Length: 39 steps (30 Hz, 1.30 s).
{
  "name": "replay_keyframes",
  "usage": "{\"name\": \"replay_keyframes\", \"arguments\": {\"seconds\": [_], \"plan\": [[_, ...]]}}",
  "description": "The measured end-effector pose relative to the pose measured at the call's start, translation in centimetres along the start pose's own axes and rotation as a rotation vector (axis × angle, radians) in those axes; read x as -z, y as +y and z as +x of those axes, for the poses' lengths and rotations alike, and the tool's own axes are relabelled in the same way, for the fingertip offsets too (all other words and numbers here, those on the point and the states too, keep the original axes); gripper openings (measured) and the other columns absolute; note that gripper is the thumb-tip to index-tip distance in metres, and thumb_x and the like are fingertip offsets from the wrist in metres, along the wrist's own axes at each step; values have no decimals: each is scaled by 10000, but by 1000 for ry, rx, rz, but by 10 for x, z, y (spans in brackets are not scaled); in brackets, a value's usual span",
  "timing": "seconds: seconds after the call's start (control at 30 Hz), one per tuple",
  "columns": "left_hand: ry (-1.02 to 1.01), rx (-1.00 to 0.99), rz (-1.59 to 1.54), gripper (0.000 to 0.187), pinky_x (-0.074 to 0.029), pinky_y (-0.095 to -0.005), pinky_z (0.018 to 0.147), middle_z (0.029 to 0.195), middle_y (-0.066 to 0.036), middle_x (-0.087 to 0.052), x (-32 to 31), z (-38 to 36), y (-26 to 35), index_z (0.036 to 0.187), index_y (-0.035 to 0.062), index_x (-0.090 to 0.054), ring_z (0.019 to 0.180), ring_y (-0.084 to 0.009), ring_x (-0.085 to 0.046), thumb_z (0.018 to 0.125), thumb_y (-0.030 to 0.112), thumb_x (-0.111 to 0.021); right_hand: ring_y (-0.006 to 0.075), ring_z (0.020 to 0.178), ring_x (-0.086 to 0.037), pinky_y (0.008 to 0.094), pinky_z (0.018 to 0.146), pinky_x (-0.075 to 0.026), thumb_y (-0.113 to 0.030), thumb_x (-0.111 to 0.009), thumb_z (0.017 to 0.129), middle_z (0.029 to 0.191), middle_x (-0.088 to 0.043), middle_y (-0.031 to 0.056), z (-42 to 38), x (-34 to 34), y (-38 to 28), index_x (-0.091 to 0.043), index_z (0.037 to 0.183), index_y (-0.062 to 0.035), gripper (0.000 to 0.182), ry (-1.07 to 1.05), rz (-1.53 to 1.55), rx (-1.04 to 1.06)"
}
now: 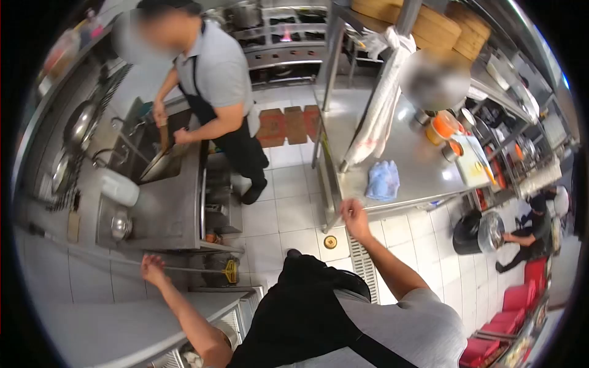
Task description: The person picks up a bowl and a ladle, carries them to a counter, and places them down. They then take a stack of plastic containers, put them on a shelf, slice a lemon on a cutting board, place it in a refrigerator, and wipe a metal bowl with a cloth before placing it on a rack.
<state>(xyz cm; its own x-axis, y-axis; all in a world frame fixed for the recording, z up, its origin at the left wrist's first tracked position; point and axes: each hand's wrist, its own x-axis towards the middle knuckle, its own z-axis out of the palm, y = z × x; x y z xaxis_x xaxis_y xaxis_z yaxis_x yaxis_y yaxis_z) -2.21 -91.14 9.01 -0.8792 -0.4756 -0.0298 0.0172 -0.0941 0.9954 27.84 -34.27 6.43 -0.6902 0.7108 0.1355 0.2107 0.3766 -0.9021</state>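
My left hand [153, 268] is out at the lower left, fingers apart and slightly bent. It overlaps the long thin pole [190, 268] of a tool with a yellow head [230, 271], beside the sink counter. At the corner of the steel worktable [417, 178] is my right hand [354, 216], its fingers curled in; I cannot tell whether anything is inside them. A crumpled blue cloth [383, 180] lies on the tabletop just beyond that hand.
A co-worker [215, 92] at the sink [165, 168] holds a long wooden-handled tool. Another person [540, 227] at far right holds a metal bowl [491, 232] near a black bin [467, 233]. A floor drain grate [362, 264] crosses the white tiles. Flattened cardboard [288, 126] lies by the stove.
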Motion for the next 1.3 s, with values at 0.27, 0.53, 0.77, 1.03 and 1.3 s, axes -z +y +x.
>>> {"name": "replay_keyframes", "arguments": {"seconds": [0.27, 0.53, 0.77, 1.03, 1.3], "plan": [[91, 188, 64, 345, -502, -388, 542, 711, -102, -581, 83, 255, -139, 785, 23, -591, 595, -229, -544, 930, 329, -528, 242, 1111, -485, 365, 922, -421, -173, -678, 841, 1267, -450, 136, 125, 93, -155, -364, 1328, -14, 601, 620, -218, 470], [427, 331, 317, 566, -527, -399, 496, 722, -120, -543, 6, 239, -36, 964, -23, -551, 549, -249, -548, 883, 537, -551, 165, 948, -562, 297, 828, -477, -226, -536, 962, 1100, -592, 113, 115, 65, -136, -521, 1143, 39, 322, 398, 103, 266], [252, 358, 265, 734, -521, -421, 791, 1220, -209, -490, 24, 335, -74, 1247, -16, -500, 1028, -356, -530, 790, 536, -661, 120, 997, -536, 258, 885, -409, -159, -550, 940, 1093, -618, 76, 56, 82, -194, -536, 1193, 38, 321, 297, -2, 15], [48, 137, 772, 343, -550, -302, 622, 996, -201, -562, 81, 410, -114, 1043, -92, -582, 804, -271, -584, 806, 156, -564, 49, 852, -521, 208, 752, -431, -138, -517, 956, 1023, -598, 9, 13, 107, -231, -507, 1221, 2, 300, 438, 54, 31], [386, 465, 100, 336, -597, -364, 653, 1085, -172, -568, 46, 383, -31, 1117, -38, -567, 913, -302, -581, 865, 184, -568, 65, 895, -533, 230, 807, -433, -116, -531, 943, 1006, -610, 16, 14, 122, -219, -545, 1130, -5, 218, 396, 79, 15]]}}
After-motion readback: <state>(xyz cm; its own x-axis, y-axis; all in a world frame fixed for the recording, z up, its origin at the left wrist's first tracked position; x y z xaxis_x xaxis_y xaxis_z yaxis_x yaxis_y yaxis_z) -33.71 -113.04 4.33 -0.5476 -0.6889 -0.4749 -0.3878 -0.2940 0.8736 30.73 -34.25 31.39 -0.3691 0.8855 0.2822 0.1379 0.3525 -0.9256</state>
